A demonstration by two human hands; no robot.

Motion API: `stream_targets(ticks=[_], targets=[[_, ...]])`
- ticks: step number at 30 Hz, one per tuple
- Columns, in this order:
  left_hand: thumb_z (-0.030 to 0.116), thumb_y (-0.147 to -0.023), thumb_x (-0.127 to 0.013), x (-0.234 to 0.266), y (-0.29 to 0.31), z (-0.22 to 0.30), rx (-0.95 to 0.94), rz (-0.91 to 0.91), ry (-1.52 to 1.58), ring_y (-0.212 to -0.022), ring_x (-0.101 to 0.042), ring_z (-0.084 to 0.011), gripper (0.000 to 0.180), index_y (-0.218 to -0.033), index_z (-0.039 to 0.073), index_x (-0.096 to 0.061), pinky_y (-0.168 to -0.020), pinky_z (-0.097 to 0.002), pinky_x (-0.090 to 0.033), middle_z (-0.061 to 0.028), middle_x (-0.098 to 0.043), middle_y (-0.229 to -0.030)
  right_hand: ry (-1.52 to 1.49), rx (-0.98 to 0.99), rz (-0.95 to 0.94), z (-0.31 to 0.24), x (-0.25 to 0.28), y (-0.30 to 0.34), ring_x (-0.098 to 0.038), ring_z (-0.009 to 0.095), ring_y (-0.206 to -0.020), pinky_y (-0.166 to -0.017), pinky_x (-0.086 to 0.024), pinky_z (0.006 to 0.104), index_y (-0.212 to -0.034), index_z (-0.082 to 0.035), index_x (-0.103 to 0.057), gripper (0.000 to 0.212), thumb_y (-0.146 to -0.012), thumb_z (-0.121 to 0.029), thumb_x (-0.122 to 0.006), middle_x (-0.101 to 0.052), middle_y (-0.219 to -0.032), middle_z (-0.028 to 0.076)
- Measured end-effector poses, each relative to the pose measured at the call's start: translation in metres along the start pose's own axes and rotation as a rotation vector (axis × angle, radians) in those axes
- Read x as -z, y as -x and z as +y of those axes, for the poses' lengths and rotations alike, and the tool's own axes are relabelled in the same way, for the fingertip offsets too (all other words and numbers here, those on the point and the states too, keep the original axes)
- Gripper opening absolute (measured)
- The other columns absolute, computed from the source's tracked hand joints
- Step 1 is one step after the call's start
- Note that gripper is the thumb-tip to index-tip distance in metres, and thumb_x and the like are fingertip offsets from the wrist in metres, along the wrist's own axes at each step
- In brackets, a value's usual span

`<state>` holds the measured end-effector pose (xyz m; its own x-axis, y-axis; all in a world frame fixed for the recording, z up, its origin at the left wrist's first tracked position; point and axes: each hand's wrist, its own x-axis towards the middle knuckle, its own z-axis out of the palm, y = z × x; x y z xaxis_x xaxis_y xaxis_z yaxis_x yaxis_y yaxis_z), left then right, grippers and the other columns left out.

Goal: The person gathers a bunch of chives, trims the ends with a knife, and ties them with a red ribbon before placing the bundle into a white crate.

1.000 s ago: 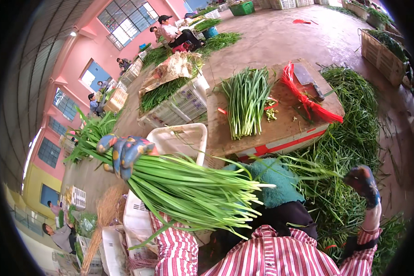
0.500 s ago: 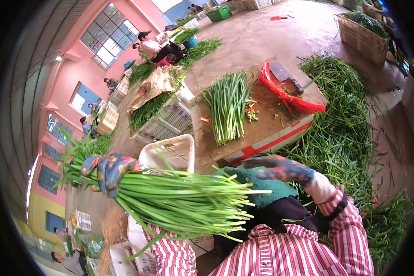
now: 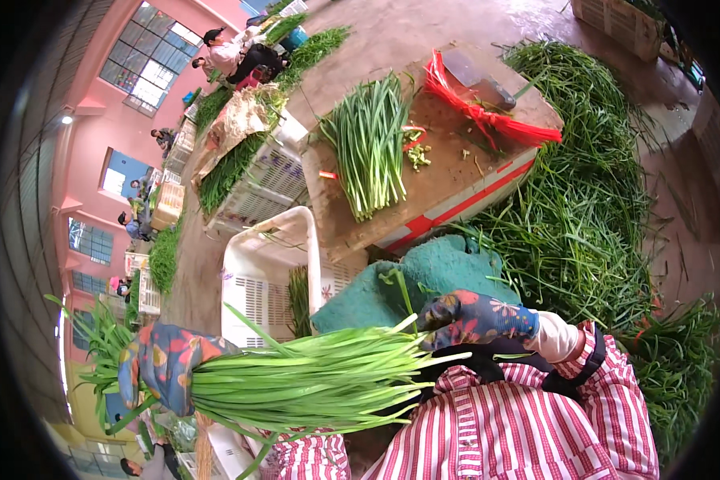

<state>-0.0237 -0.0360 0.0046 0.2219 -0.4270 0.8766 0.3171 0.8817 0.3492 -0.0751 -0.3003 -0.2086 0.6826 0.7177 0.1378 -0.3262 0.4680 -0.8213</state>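
My left hand (image 3: 164,364), in a dark patterned glove, is wrapped round a thick bunch of garlic chives (image 3: 304,382). The bunch lies sideways in front of me: leafy tops trail past the hand to the left, pale stem ends point right. At those stem ends is my right hand (image 3: 480,320), gloved alike, its fingers curled together; what they pinch, if anything, is hidden. A loose stalk (image 3: 404,296) sticks up beside its fingertips. Beneath and beyond lies a teal cloth (image 3: 424,276) over my lap.
Ahead, a board-topped block (image 3: 448,180) carries another chive bunch (image 3: 368,148), red ties (image 3: 488,116) and a cleaver (image 3: 476,78). A white crate (image 3: 232,280) stands left of it. Chives are heaped (image 3: 568,208) on the floor at right. Other people sit farther off at left.
My right hand has come down and left to the stem ends, its fingers curling in. The left hand and bunch sit slightly lower, and the view has shifted, showing more of the white crate.
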Motion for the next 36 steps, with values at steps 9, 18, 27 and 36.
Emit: stream_targets(ticks=[9,18,27,36], targets=[[0.009,-0.079,-0.052,-0.006,0.003,-0.002,-0.047,0.028,-0.031,-0.04,-0.051,-0.017,0.011,-0.079,0.005,-0.061,-0.038,-0.0293,-0.044,-0.0056,-0.05,-0.049,0.246,0.126,0.225,-0.001,-0.014,-0.007,-0.053,0.015,-0.095,-0.081,-0.044,0.0296,-0.098,-0.001,-0.056,0.026,-0.076,-0.009,-0.068,-0.057,-0.103,0.008],[-0.001,-0.074,-0.053,-0.002,0.0,-0.009,-0.172,0.159,-0.112,-0.038,-0.051,-0.0142,0.011,-0.083,-0.001,-0.058,-0.044,-0.0286,-0.05,-0.0069,-0.05,-0.045,0.058,0.107,0.084,-0.005,-0.018,-0.009,-0.051,0.011,-0.095,-0.081,-0.044,0.0269,-0.113,-0.001,-0.049,0.037,-0.082,-0.015,-0.063,-0.057,-0.104,0.006],[-0.008,-0.066,-0.062,0.001,-0.003,-0.009,-0.146,0.311,-0.185,-0.04,-0.053,-0.0138,0.019,-0.083,0.0,-0.058,-0.045,-0.024,-0.049,-0.005,-0.051,-0.049,-0.2,0.073,0.241,0.045,0.011,0.007,-0.051,0.005,-0.063,-0.057,-0.041,0.0177,-0.107,0.001,-0.055,0.032,-0.08,-0.015,-0.064,-0.059,-0.079,0.003],[0.009,-0.079,-0.057,0.006,-0.006,-0.016,-0.152,0.427,-0.393,-0.057,-0.052,-0.0117,0.007,-0.085,0.006,-0.058,-0.067,-0.0286,-0.045,-0.0009,-0.052,-0.059,0.558,-0.152,0.684,-0.027,0.019,0.061,-0.042,0.009,-0.053,-0.046,-0.035,0.0264,-0.071,-0.004,-0.062,0.017,-0.08,-0.019,-0.061,-0.046,-0.057,-0.003]])
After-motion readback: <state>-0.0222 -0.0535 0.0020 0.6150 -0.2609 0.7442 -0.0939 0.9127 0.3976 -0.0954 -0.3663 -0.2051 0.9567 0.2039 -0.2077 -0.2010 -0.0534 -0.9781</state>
